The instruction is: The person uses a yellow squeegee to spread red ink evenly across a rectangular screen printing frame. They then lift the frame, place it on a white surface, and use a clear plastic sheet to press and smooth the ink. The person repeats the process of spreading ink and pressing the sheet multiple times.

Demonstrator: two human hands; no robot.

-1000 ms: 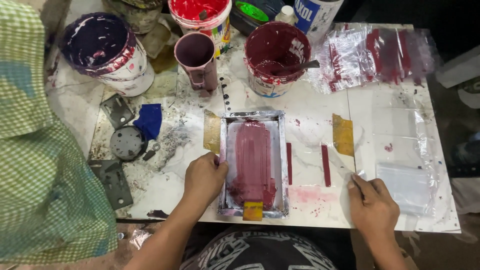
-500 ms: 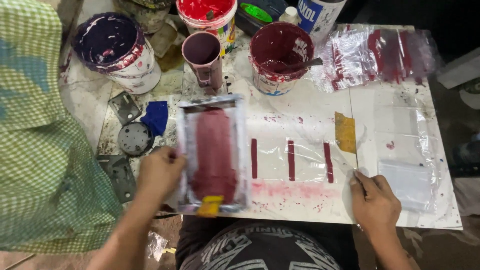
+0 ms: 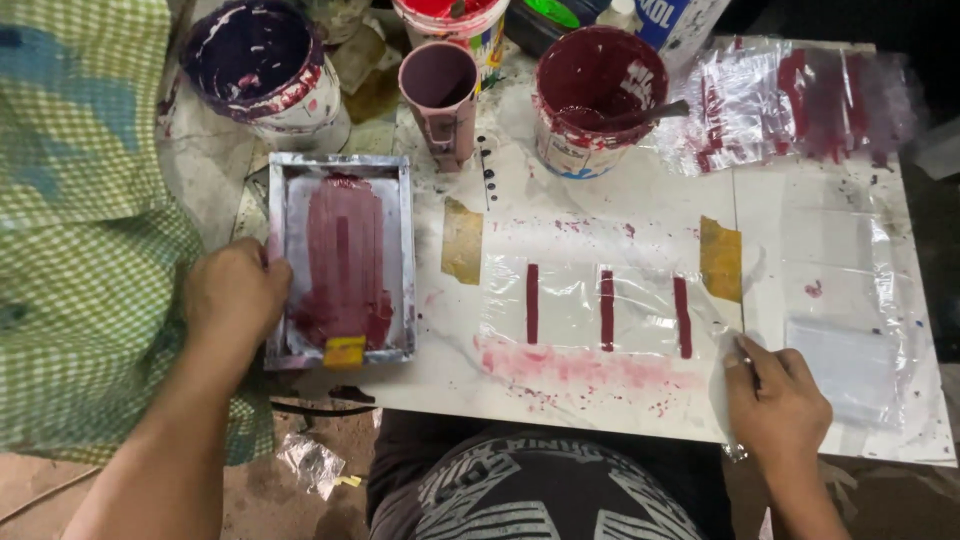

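My left hand (image 3: 235,296) grips the left edge of a metal-framed printing screen (image 3: 342,258) smeared with dark red ink, which lies at the table's left end. A clear plastic sheet (image 3: 610,300) with three fresh dark red vertical stripes lies taped to the white table (image 3: 640,400) by two yellow tape pieces. My right hand (image 3: 778,403) presses on the sheet's lower right corner, fingers curled; whether it holds anything is unclear.
Along the far edge stand a dark purple paint bucket (image 3: 262,62), a pink cup (image 3: 440,88), a red paint tub (image 3: 450,15) and a dark red bucket (image 3: 598,95) with a stick in it. Printed plastic sheets (image 3: 800,100) lie far right. Green checked cloth (image 3: 80,230) is left.
My left hand has slid the screen off the plastic sheet to the left end of the table, uncovering three printed red stripes. My right hand stayed at the sheet's corner.
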